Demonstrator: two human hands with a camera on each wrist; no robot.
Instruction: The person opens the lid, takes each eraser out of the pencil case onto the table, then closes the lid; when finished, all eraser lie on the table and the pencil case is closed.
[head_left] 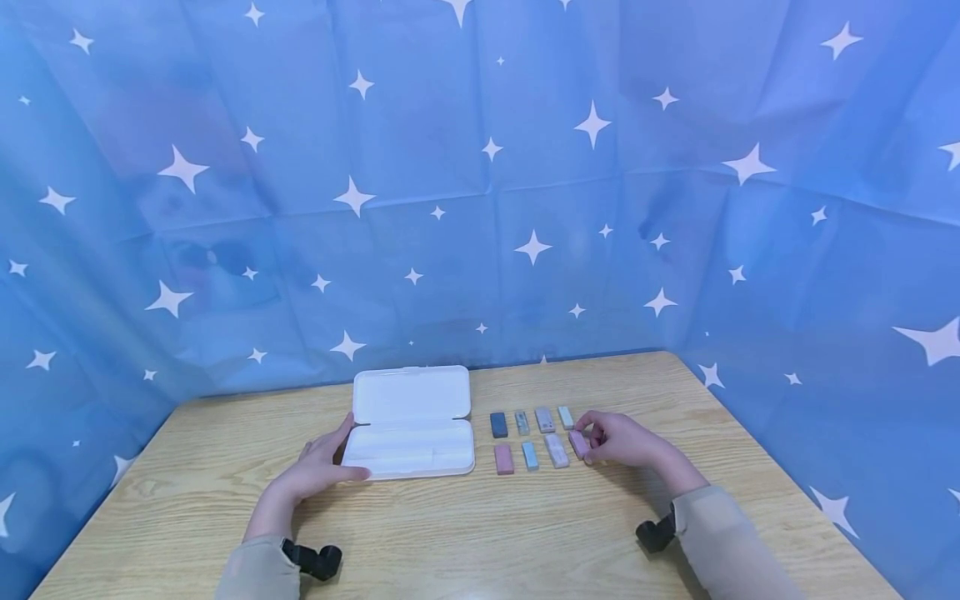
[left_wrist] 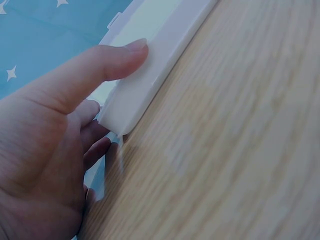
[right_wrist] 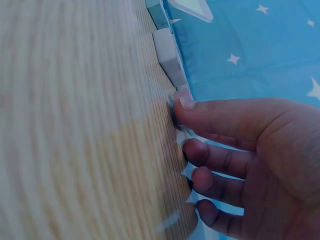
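An open white pencil case lies on the table, its lid folded back. My left hand grips its left end; in the left wrist view the thumb lies over the case's front part, with the other fingers at its end. To the right of the case, several small eraser-like blocks lie in two rows. At the right end of the front row, my right hand pinches a purple-pink block between thumb and fingers. In the right wrist view the thumb mostly hides this block.
The back row has a dark blue block, a patterned one, a lilac one and a pale green one. In front are pink, light blue and whitish-lilac blocks. A blue starred cloth hangs behind the wooden table.
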